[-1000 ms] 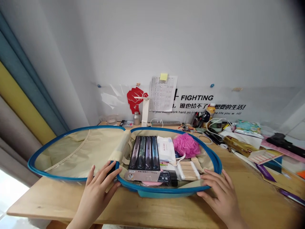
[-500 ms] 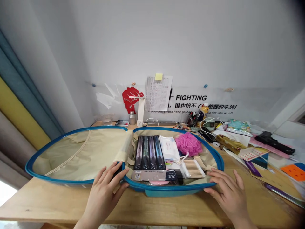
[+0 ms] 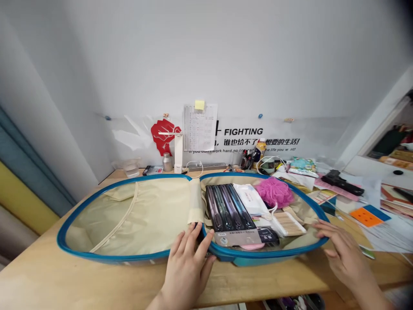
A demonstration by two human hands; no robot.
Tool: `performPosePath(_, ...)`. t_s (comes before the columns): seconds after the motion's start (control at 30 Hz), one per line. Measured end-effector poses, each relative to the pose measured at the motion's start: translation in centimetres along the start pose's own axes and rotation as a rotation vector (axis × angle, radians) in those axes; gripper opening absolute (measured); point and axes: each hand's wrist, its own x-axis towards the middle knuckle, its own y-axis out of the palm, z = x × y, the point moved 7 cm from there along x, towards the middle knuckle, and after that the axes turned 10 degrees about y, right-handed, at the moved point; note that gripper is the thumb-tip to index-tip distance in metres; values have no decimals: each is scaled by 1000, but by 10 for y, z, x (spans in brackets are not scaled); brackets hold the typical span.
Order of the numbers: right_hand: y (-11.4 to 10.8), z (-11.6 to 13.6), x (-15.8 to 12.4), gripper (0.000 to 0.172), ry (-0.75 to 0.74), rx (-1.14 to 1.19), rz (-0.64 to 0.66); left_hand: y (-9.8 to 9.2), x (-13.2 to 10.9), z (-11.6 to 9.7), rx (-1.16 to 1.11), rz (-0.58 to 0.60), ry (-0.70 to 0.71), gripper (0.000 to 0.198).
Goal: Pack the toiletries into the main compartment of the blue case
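4 brushes [image 3: 229, 207] & puff [image 3: 275, 192] already packed, case [image 3: 161, 219] lying unclosed, w/ L hand [image 3: 191, 265] at hinge [image 3: 195, 202], R hand [image 3: 346, 254] at rim [image 3: 310, 248], both grips part-open, firm hold unclear.

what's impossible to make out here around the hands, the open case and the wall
All in the head view:
Rest of the pink item: hidden by the black pack.
Print on the wall sheet: too small.
Left palm: hidden by the left hand's back.
Right forearm: cut off by the bottom edge.
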Motion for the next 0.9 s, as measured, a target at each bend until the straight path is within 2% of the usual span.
performPosePath(0.3,-9,-12,1,60,286,30,34,5,0,-7,-21,63,101,47)
performPosePath(0.4,-10,-16,5,61,402,14,93,-4,1,-6,-114,84,176,50)
performPosePath(0.47,-12,-17,10,56,520,-9,126,-17,-2,1,-213,73,251,48)
performPosePath(0.57,-17,-16,18,38,751,-32,187,-43,-18,32,-310,-13,265,47)
performPosePath(0.67,-17,-9,31,30,918,-48,283,-64,-49,88,-273,-129,73,54)
performPosePath(0.73,-13,-1,45,30,927,-74,347,-74,-74,126,-183,-159,-71,53)
performPosePath(0.8,-4,7,61,30,879,-106,428,-81,-96,156,-66,-143,-182,49)
performPosePath(0.9,18,13,82,29,810,-148,562,-88,-118,185,82,-113,-302,45)
